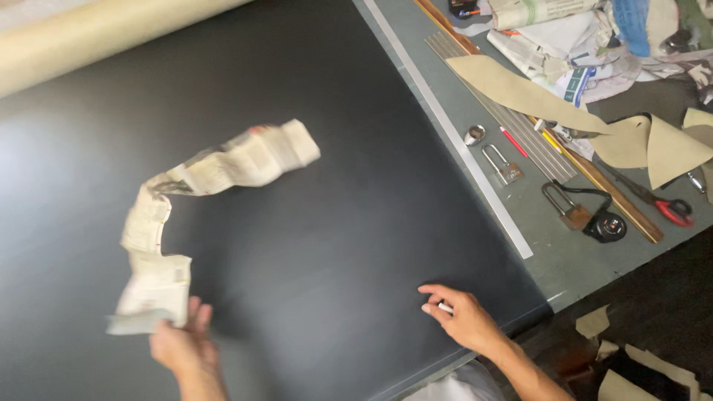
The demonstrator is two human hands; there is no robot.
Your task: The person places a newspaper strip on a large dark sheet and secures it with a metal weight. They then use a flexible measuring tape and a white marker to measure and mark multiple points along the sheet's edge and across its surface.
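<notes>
My left hand grips one end of a long strip of crumpled newspaper that curls up and to the right over a large black sheet spread on the table. The strip looks blurred, as if swinging. My right hand rests on the black sheet near its front right corner, fingers closed on a small white piece of chalk.
A metal ruler lies along the sheet's right edge. Beyond it on the grey table are two padlocks, a tape measure, scissors, pencils, tan cut pieces and piled newspapers. A beige roll lies top left.
</notes>
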